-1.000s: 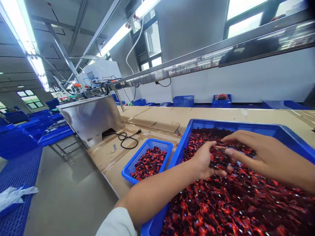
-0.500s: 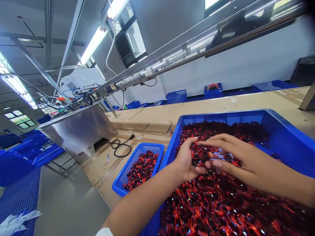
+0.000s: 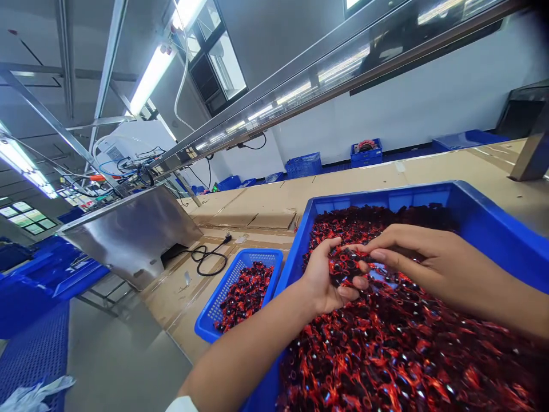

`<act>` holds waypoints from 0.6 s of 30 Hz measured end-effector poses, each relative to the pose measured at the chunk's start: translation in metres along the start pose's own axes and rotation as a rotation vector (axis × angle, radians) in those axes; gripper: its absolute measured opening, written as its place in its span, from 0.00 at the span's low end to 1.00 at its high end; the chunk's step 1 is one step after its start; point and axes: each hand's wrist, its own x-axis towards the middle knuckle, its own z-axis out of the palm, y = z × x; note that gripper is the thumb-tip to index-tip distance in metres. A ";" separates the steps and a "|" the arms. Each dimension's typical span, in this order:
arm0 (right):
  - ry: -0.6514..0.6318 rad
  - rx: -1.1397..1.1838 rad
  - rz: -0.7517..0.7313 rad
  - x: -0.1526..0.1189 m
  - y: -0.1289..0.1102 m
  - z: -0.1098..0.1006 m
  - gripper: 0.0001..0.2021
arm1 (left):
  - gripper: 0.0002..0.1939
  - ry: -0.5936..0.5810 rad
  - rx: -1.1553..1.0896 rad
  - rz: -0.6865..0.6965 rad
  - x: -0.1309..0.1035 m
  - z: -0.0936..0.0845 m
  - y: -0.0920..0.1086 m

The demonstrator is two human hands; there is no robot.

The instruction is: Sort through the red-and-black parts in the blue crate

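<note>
My left hand (image 3: 326, 280) is cupped palm up over the big blue bin, its fingers curled round a handful of small glossy red-and-black ring-shaped parts (image 3: 343, 266). Right at its fingertips, my right hand (image 3: 412, 257) has thumb and forefinger pinched together. What that pinch holds, if anything, is too small to make out. Below both hands, a deep heap of the same parts (image 3: 364, 355) fills much of the large blue bin (image 3: 493, 223). A smaller blue basket (image 3: 210, 315) with perforated sides stands left of the bin, partly filled with similar parts.
Cardboard covers the table (image 3: 266, 212). A black cable with a plug (image 3: 208, 260) lies behind the basket, near a steel machine housing (image 3: 128, 229). A long metal beam (image 3: 278, 97) crosses above the table. Blue crates (image 3: 303, 165) stand along the far wall.
My right hand's fingers have drawn together into a pinch at the left hand's fingertips. The left hand keeps its handful, and the view has shifted slightly.
</note>
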 end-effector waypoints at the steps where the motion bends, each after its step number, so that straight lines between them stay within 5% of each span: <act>1: -0.006 0.013 -0.024 -0.001 -0.001 0.000 0.22 | 0.19 -0.005 -0.025 -0.010 -0.001 0.001 0.000; 6: -0.033 0.020 -0.035 -0.002 -0.007 -0.006 0.24 | 0.15 -0.072 -0.050 -0.029 -0.003 0.000 0.002; 13: -0.044 0.554 0.491 0.002 -0.017 -0.010 0.34 | 0.15 -0.118 0.117 0.004 0.001 -0.006 0.001; 18: -0.093 0.718 0.577 0.004 -0.020 -0.009 0.34 | 0.18 -0.137 0.146 0.006 0.001 -0.006 0.001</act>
